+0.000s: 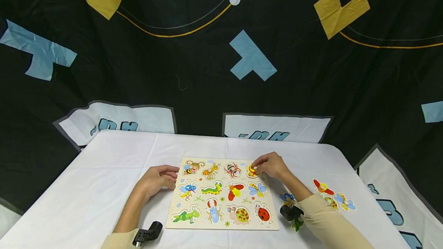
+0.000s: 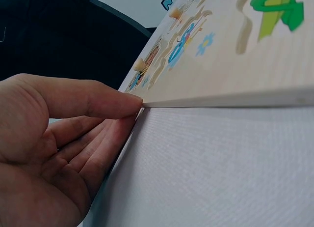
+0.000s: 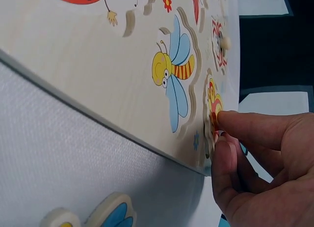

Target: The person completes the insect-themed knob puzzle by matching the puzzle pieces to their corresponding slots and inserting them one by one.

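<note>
A wooden insect puzzle board lies flat on the white table. My right hand is at its upper right corner, thumb and fingers pinching a red and yellow butterfly piece. That piece sits at its outline in the board; whether it is fully seated, I cannot tell. My left hand rests against the board's left edge, its thumb tip touching the edge and the other fingers extended behind. Wooden knobs stand on the spider piece and the bee piece in the top row.
Loose pieces lie right of the board: a red-winged insect, a dragonfly, and a blue-winged insect beside my right forearm. A green piece is partly hidden below the right wrist camera. A black curtain hangs behind the table.
</note>
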Demonstrator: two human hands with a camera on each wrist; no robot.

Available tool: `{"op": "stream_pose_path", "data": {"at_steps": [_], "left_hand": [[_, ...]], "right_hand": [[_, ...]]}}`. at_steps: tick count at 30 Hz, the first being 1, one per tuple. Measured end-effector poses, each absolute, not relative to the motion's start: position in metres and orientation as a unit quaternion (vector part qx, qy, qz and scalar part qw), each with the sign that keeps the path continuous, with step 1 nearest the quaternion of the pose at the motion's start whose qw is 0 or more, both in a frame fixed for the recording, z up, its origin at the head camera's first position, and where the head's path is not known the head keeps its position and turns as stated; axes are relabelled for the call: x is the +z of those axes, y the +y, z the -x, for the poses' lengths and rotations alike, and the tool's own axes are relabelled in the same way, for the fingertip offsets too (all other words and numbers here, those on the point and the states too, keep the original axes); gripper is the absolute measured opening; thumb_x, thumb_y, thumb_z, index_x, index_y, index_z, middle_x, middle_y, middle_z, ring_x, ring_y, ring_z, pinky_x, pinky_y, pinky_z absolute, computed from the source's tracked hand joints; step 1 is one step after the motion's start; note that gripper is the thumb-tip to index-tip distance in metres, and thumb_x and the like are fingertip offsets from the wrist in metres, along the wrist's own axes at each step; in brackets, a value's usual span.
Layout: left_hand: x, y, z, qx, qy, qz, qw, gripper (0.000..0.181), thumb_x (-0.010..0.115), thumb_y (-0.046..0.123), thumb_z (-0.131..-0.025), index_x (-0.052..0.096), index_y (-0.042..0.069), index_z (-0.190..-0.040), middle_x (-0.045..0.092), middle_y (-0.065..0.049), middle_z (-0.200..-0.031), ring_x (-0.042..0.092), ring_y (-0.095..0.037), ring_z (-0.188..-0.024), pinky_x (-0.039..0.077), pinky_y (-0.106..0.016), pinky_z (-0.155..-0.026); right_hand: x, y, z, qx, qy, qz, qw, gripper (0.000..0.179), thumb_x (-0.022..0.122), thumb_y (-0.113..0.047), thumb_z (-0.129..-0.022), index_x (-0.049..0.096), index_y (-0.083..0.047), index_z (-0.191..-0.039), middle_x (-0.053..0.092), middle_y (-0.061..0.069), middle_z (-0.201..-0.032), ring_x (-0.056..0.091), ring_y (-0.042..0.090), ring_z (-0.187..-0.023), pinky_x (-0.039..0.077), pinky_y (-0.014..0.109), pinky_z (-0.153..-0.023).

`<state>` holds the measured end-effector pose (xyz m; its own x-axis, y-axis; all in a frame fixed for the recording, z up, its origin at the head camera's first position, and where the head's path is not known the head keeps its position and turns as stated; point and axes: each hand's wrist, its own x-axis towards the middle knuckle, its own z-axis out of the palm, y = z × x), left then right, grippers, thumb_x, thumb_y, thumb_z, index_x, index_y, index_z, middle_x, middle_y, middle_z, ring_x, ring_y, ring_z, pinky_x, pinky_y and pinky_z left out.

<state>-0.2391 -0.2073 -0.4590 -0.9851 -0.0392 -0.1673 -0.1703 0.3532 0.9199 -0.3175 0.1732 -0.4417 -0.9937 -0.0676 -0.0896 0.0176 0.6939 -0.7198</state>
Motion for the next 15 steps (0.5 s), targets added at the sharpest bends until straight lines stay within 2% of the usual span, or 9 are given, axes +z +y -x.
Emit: {"op": "stream_pose_path", "data": {"at_steps": [15], "left_hand": [[-0.4583, -0.2074, 0.2394, 0.561, 0.823, 0.064, 0.059, 0.059, 0.076, -0.005, -0.068, 0.066, -0.003, -0.126, 0.071, -0.01, -0.102, 0.066, -0.015, -0.085, 0.051, -0.024, -0.074]], "right_hand": [[-0.4469, 0.1698, 0.316, -0.397, 0.916, 0.012, 0.06, 0.011, 0.077, -0.003, -0.079, 0.08, -0.006, -0.089, 0.076, 0.006, -0.089, 0.064, 0.017, -0.074, 0.051, 0.029, -0.066]]}}
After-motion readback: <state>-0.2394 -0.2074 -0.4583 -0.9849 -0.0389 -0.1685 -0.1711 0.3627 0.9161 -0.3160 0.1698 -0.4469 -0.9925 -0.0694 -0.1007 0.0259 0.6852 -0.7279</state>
